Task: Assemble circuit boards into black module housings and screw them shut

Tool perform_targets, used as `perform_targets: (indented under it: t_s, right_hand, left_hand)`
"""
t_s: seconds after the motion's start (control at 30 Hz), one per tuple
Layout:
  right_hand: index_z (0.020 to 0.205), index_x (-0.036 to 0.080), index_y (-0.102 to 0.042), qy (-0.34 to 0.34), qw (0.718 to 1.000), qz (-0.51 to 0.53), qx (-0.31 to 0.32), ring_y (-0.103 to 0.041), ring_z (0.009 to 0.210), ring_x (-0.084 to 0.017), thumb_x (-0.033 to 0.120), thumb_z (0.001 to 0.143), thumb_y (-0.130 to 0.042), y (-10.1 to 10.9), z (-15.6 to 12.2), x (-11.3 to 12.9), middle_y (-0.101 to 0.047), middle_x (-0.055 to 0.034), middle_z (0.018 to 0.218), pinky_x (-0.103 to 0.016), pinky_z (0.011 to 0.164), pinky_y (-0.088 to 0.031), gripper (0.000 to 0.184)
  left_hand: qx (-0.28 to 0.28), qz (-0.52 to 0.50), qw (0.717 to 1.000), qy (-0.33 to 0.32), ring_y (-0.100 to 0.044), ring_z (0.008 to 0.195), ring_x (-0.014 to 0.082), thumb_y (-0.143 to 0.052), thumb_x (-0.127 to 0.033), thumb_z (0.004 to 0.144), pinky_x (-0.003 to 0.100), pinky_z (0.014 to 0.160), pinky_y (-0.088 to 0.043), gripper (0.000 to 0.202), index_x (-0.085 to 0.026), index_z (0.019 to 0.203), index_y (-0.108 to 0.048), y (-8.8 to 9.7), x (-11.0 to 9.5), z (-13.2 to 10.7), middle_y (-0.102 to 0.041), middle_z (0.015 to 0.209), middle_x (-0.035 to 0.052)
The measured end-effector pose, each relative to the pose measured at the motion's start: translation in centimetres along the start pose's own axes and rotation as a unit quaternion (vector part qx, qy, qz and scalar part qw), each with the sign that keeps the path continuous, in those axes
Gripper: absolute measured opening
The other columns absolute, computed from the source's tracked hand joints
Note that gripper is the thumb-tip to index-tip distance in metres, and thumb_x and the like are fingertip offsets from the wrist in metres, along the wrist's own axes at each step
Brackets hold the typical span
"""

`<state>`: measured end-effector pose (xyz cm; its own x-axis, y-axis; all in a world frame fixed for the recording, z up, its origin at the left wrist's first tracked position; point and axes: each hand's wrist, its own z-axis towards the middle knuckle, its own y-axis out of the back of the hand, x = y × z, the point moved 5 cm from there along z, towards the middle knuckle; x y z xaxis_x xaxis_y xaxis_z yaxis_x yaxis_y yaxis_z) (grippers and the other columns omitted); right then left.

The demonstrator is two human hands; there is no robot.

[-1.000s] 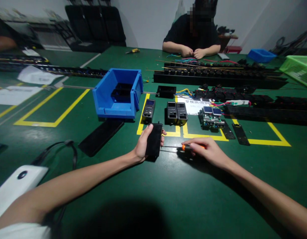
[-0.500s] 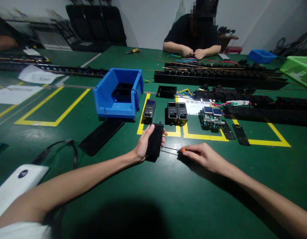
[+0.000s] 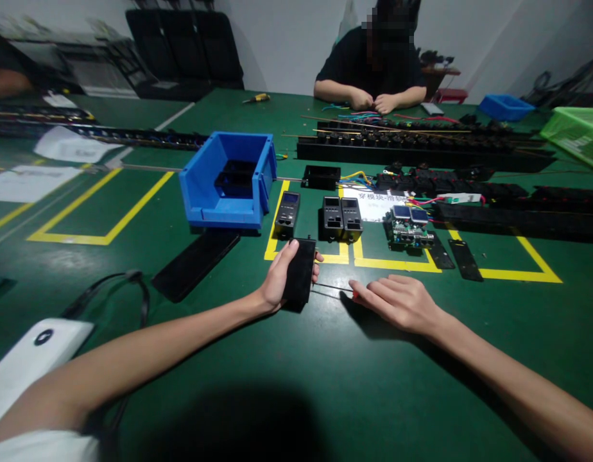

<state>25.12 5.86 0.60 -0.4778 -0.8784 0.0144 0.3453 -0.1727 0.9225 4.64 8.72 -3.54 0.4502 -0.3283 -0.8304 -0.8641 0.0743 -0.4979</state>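
My left hand (image 3: 277,276) is closed around a black rectangular module case (image 3: 300,274), thumb on its upper face and fingertips showing at the right edge. My right hand (image 3: 397,301) is closed on a screwdriver (image 3: 331,287) with an orange-red handle mostly hidden by the fingers. Its thin shaft points left and reaches the case's right side; the tip's exact contact cannot be made out. Just beyond the case stand a black module with a small screen (image 3: 287,215) and a pair of similar black housings (image 3: 342,219).
A blue bin (image 3: 224,215) holds black parts, with a black phone-like slab (image 3: 195,264) before it. Bare circuit boards (image 3: 408,228) and flat black plates (image 3: 464,260) lie right. A white power bank (image 3: 41,353) is at left. Across the table sits a person (image 3: 373,70) behind long black rails (image 3: 421,154).
My right hand has turned on the screwdriver, its fingers rolling over the handle and covering more of it. My left hand and the case stay almost where they were.
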Motion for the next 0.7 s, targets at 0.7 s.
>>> perform_targets:
  t_s: [0.7]
  right_hand:
    - [0.086,0.013,-0.071,-0.367,0.724,0.552,0.189,-0.045,0.048,-0.007,0.052,0.087,-0.061,-1.8,0.0,-2.2,-0.058,0.0021,0.058,-0.02,0.046,-0.03,0.04]
  left_hand:
    - [-0.001,-0.009,1.0,-0.008,-0.06,0.061,0.0136,-0.056,-0.059,0.085,0.026,0.06,-0.05,0.049,-0.011,0.096,-0.059,-0.5,-0.4,-0.3,-0.065,0.078,0.0076]
